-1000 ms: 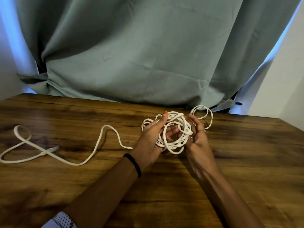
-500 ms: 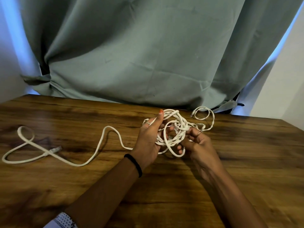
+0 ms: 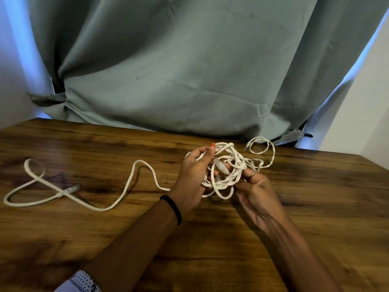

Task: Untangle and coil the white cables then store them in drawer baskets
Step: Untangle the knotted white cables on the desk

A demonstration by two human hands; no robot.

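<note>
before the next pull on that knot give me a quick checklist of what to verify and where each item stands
1. Left hand holds the tangled white cable bundle: ok.
2. Right hand pinches strands on the bundle's right side: ok.
3. A clear plug shows inside the tangle, between the hands: ok.
4. Free cable run lies slack on the wooden table, its plug end loose: ok.
5. Small loop behind the bundle is free of knots: cannot tell.
6. Drawer baskets within reach: cannot tell, none in view.
</note>
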